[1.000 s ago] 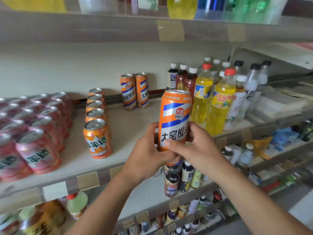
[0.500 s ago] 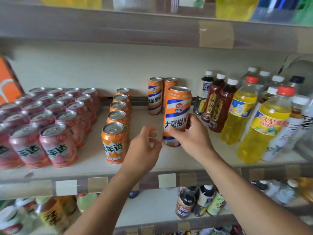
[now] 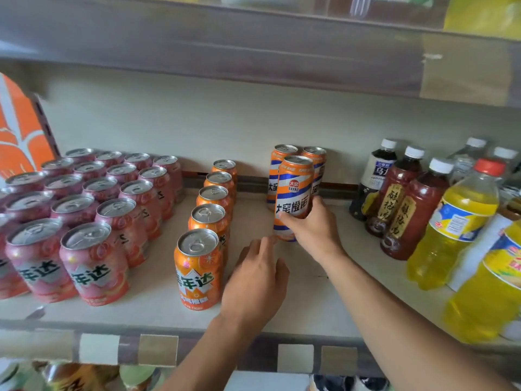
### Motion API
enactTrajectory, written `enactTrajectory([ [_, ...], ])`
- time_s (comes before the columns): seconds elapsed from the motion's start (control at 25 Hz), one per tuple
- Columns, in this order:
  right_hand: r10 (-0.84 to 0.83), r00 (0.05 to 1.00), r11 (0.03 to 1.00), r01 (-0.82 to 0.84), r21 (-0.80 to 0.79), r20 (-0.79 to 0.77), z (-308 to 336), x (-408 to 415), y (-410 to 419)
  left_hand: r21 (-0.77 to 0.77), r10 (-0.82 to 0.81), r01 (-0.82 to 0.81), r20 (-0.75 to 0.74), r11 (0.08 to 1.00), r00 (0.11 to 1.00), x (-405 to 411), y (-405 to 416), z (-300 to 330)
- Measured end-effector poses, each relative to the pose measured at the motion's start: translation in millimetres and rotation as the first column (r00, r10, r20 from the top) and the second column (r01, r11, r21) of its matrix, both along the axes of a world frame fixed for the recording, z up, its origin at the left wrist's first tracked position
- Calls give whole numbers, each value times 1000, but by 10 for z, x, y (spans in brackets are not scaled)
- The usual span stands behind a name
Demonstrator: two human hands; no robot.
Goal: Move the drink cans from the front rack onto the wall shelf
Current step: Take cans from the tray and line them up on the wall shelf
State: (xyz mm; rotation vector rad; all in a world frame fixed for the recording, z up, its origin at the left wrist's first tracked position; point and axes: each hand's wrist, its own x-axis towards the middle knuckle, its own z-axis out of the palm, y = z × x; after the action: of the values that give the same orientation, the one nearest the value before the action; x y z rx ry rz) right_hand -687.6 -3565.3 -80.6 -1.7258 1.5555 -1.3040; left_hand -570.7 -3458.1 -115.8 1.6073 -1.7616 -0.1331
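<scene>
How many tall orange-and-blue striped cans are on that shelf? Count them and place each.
3. Two tall striped cans stand side by side at the back wall, left and right. The third is in front of them, gripped by the right hand. More could be hidden behind.

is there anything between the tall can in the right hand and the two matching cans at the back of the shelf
Nothing visible. The right hand holds the tall can just in front of the two matching cans.
</scene>
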Motion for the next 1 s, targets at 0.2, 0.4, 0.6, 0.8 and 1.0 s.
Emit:
enactTrajectory([
  [0.2,-24,1000,999,24,21,15,-119,99,-213,-17,27,-27,26,999,999,-9,-45,-3],
  [0.4,-8,1000,1000,8,12,20,-138,180,-292,-34,41,-41,-20,999,999,13,-71,-61],
  [0.6,-26,1000,1000,26,-2,-9,-134,223,-347,-43,37,-37,0,998,999,-3,-101,-81],
  [0.8,-28,999,1000,28,5,-28,-120,205,-360,-59,36,-35,16,998,999,-9,-98,-105],
  [1.0,3,999,1000,-2,12,-41,-133,193,-372,-69,32,-29,40,997,999,-7,-89,-117],
])
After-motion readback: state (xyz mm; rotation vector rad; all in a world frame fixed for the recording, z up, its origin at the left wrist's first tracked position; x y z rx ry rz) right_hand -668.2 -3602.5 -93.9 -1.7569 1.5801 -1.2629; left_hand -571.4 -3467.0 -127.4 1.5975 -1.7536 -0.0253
